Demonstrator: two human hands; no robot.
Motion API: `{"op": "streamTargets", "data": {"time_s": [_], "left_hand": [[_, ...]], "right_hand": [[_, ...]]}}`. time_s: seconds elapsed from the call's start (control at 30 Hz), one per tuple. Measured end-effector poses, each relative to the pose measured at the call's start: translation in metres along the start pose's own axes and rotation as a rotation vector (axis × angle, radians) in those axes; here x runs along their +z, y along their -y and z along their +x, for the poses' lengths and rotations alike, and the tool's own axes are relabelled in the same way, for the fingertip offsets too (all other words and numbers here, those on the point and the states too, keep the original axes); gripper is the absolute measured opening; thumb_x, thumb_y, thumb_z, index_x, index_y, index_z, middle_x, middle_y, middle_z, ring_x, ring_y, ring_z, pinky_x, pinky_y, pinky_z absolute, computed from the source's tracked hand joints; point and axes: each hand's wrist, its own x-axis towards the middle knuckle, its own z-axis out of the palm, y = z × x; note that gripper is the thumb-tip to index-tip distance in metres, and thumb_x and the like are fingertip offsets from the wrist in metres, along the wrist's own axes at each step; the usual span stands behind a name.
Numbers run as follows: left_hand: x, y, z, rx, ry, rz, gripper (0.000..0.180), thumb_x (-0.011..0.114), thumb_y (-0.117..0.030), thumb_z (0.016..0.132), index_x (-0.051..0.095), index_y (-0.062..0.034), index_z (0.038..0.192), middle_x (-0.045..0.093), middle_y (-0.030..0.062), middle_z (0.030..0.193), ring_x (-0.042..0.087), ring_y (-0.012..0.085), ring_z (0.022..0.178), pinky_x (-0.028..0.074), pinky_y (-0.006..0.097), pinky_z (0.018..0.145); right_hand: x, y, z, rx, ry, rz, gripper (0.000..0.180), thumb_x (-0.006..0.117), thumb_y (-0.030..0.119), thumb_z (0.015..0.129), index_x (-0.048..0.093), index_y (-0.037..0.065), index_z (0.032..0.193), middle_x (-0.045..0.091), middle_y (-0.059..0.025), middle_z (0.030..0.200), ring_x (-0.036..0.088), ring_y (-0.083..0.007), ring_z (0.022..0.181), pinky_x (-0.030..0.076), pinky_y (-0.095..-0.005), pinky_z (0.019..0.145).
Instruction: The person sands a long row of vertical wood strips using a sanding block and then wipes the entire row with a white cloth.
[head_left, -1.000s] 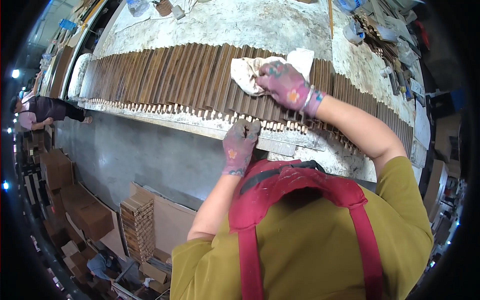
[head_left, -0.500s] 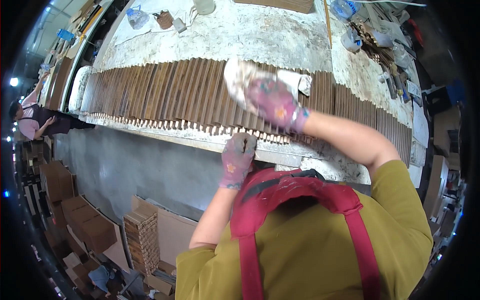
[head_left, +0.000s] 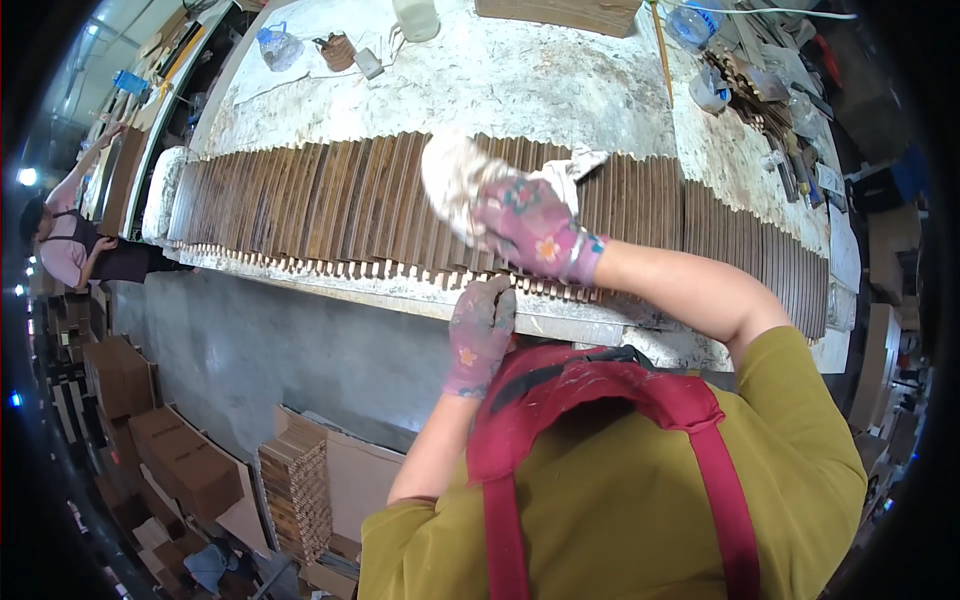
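A long row of brown wooden slats (head_left: 340, 200) lies side by side on the worktable, their pale narrow end pegs towards me. My right hand (head_left: 535, 228), in a pink flowered glove, presses a white cloth (head_left: 448, 180) onto the middle of the row. The fingers are closed on the cloth, and one loose end trails to the right. My left hand (head_left: 482, 330), gloved alike with dark stained fingertips, is at the near slat ends just below. Its fingers are curled together against the pegs; whatever they may grip is hidden.
On the pale stained tabletop (head_left: 560, 70) stand a clear plastic jug (head_left: 280, 48), a brown tin (head_left: 337, 52) and a cardboard box (head_left: 560, 15). Tools and scraps (head_left: 765, 105) crowd the right side. Another person (head_left: 75, 240) works at far left. Cartons (head_left: 185, 460) and stacked wood (head_left: 295, 485) stand on the floor.
My right hand has moved left with the cloth along the slats. The left hand stays at the slat ends. The whole view has shifted slightly.
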Motion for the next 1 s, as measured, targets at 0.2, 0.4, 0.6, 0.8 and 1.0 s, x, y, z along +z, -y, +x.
{"op": "streamTargets", "data": {"time_s": [0.2, 0.4, 0.6, 0.8, 1.0], "left_hand": [[-0.03, 0.01, -0.003, 0.245, -0.08, 0.187, 0.014, 0.064, -0.012, 0.089, 0.066, -0.0045, 0.1, 0.066, 0.0146, 0.1, 0.064, 0.0312, 0.088, 0.052, 0.04, 0.078], [-0.045, 0.002, 0.023, 0.33, 0.101, 0.325, 0.026, 0.066, -0.012, 0.086, 0.065, -0.0066, 0.111, 0.066, 0.0137, 0.112, 0.066, 0.0312, 0.088, 0.054, 0.039, 0.077], [-0.047, 0.025, 0.022, 0.386, 0.129, 0.428, 0.032, 0.067, -0.014, 0.084, 0.063, -0.0119, 0.115, 0.066, 0.009, 0.112, 0.066, 0.0271, 0.077, 0.054, 0.037, 0.067], [-0.041, 0.029, 0.029, 0.409, 0.145, 0.371, 0.037, 0.07, -0.012, 0.08, 0.062, -0.0125, 0.116, 0.063, 0.0097, 0.12, 0.067, 0.0278, 0.078, 0.055, 0.037, 0.067], [-0.033, 0.042, 0.021, 0.293, 0.123, 0.264, 0.039, 0.071, -0.008, 0.077, 0.062, -0.0128, 0.115, 0.062, 0.0093, 0.121, 0.067, 0.0277, 0.085, 0.056, 0.036, 0.07]], "right_hand": [[-0.047, -0.059, 0.012, -0.328, -0.18, 0.166, 0.024, 0.066, 0.025, 0.088, 0.065, 0.013, 0.109, 0.062, -0.0104, 0.106, 0.061, -0.025, 0.103, 0.055, -0.0375, 0.078], [-0.053, -0.033, 0.046, -0.252, -0.128, 0.083, 0.022, 0.07, 0.012, 0.077, 0.067, 0.007, 0.097, 0.064, -0.0112, 0.099, 0.063, -0.0265, 0.094, 0.054, -0.0401, 0.078], [-0.029, -0.017, 0.047, -0.628, 0.151, -0.063, 0.017, 0.063, 0.02, 0.078, 0.062, 0.019, 0.095, 0.06, -0.0041, 0.103, 0.06, -0.0237, 0.102, 0.051, -0.0392, 0.084], [-0.021, -0.108, 0.088, -0.3, 0.141, -0.367, 0.016, 0.068, 0.019, 0.082, 0.064, 0.022, 0.097, 0.063, -0.0028, 0.112, 0.062, -0.0206, 0.106, 0.052, -0.0389, 0.09], [-0.063, -0.051, 0.093, -0.36, 0.224, -0.278, 0.017, 0.069, 0.021, 0.083, 0.063, 0.02, 0.099, 0.064, -0.0012, 0.101, 0.063, -0.0188, 0.097, 0.053, -0.0348, 0.084]]}}
